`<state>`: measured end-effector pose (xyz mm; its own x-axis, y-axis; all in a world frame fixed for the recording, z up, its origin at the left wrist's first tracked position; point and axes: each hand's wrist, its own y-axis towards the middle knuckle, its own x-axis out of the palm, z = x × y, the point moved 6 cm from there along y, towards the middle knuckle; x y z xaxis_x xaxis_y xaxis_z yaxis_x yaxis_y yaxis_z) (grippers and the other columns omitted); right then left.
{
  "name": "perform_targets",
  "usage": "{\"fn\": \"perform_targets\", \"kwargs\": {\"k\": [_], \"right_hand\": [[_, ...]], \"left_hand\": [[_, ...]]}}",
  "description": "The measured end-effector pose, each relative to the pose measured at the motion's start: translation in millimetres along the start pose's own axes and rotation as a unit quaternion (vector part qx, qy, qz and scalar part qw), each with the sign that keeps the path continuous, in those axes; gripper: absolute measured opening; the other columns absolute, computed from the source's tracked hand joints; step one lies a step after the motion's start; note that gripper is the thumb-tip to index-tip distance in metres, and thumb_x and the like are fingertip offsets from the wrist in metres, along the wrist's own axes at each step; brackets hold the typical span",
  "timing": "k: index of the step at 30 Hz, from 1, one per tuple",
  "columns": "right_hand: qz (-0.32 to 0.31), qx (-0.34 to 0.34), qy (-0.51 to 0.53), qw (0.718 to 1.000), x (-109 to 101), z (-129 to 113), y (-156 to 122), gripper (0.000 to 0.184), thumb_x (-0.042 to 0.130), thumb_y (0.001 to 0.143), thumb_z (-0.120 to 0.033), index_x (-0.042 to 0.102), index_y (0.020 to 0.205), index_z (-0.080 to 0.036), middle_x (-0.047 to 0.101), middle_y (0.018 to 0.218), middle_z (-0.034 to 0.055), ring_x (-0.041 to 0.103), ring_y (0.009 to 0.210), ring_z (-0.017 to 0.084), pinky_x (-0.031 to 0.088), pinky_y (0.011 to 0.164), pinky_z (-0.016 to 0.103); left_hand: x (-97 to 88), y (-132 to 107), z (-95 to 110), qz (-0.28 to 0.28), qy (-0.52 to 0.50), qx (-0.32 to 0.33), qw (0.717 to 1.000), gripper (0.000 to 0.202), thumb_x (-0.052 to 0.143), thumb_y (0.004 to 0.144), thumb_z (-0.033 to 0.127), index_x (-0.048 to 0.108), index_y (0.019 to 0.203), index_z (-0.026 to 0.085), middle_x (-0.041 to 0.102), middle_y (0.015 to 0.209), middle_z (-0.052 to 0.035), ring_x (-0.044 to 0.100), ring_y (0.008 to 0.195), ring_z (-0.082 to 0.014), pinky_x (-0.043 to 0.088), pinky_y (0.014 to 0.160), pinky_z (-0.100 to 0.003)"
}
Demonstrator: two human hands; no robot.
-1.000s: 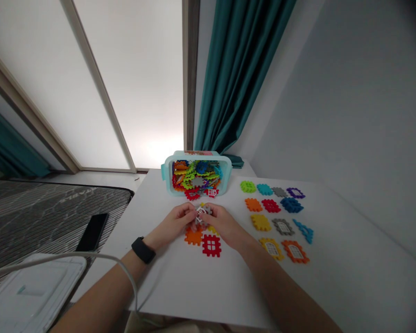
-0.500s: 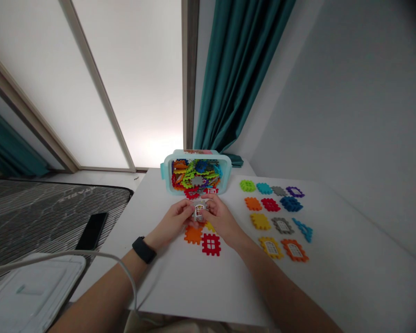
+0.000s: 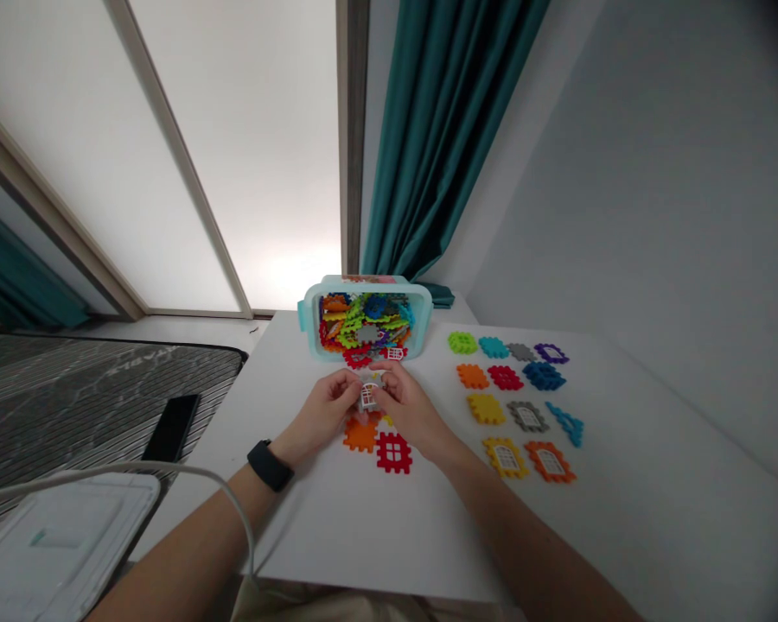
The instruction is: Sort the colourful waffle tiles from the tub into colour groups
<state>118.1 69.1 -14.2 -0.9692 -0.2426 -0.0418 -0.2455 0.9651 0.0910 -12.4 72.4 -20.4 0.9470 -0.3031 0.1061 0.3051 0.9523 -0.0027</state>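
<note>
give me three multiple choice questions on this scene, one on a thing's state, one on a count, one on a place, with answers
1. What state is the plastic box in? A open, full of pieces B shut with a lid C tipped over and empty
2. How many pieces are in the top row right of the box? A two B four C seven
3. Where is the red grid piece? A inside the box B on the table C on the striped mat

1 A: coloured pieces show inside it.
2 B: green, teal, grey, purple.
3 B: it lies below the window piece held by the left hand and right hand.
</note>
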Motion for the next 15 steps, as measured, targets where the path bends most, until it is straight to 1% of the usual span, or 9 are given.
{"fn": "perform_targets", "kwargs": {"k": [3, 7, 9, 12, 15], "right_hand": [[0.015, 0.001, 0.01, 1.0, 0.5, -3.7, -1.2, 0.034, 0.058, 0.085, -0.029, 0.054, 0.119, -0.024, 0.045, 0.072, -0.0072, 0.046, 0.064, 0.013, 0.038, 0.058, 0.025], [0.012, 0.009, 0.017, 1.0, 2.7, -5.4, -1.5, 0.035, 0.059, 0.083, -0.028, 0.054, 0.118, -0.024, 0.044, 0.069, -0.0075, 0.046, 0.061, 0.013, 0.037, 0.055, 0.025], [0.021, 0.006, 0.006, 1.0, 2.0, -5.3, -1.5, 0.035, 0.058, 0.082, -0.026, 0.055, 0.117, -0.024, 0.042, 0.067, -0.0079, 0.045, 0.059, 0.013, 0.035, 0.053, 0.025], [0.039, -0.016, -0.019, 0.999, 0.0, -5.9, -1.3, 0.034, 0.057, 0.083, -0.025, 0.056, 0.116, -0.024, 0.041, 0.067, -0.0077, 0.045, 0.059, 0.013, 0.035, 0.053, 0.025], [0.046, -0.028, -0.035, 0.998, -0.6, -4.0, -0.6, 0.034, 0.057, 0.083, -0.025, 0.056, 0.117, -0.024, 0.045, 0.069, -0.0068, 0.047, 0.061, 0.014, 0.036, 0.054, 0.026]], "left_hand": [[-0.9, 0.9, -0.7, 0.005, 0.025, 0.011, 1.0, 0.039, 0.064, 0.086, 0.055, 0.054, 0.081, 0.018, 0.064, 0.058, 0.0019, 0.061, 0.051, -0.0133, 0.047, 0.055, -0.024], [-1.0, 1.9, -3.6, 0.004, 0.042, 0.023, 0.999, 0.039, 0.061, 0.089, 0.055, 0.054, 0.08, 0.018, 0.064, 0.055, 0.0013, 0.059, 0.049, -0.0134, 0.044, 0.053, -0.024], [-1.6, 2.1, -4.6, 0.009, 0.051, 0.029, 0.998, 0.038, 0.06, 0.09, 0.054, 0.055, 0.08, 0.018, 0.062, 0.055, 0.0021, 0.057, 0.049, -0.0128, 0.042, 0.052, -0.024], [-1.4, 2.0, -4.2, 0.005, 0.065, 0.042, 0.997, 0.033, 0.061, 0.09, 0.05, 0.058, 0.086, 0.017, 0.063, 0.06, 0.002, 0.058, 0.053, -0.0131, 0.045, 0.056, -0.024], [0.7, 1.3, -2.0, -0.014, 0.061, 0.047, 0.997, 0.03, 0.063, 0.088, 0.046, 0.06, 0.092, 0.017, 0.065, 0.064, 0.0012, 0.06, 0.057, -0.0135, 0.048, 0.061, -0.025]]}}
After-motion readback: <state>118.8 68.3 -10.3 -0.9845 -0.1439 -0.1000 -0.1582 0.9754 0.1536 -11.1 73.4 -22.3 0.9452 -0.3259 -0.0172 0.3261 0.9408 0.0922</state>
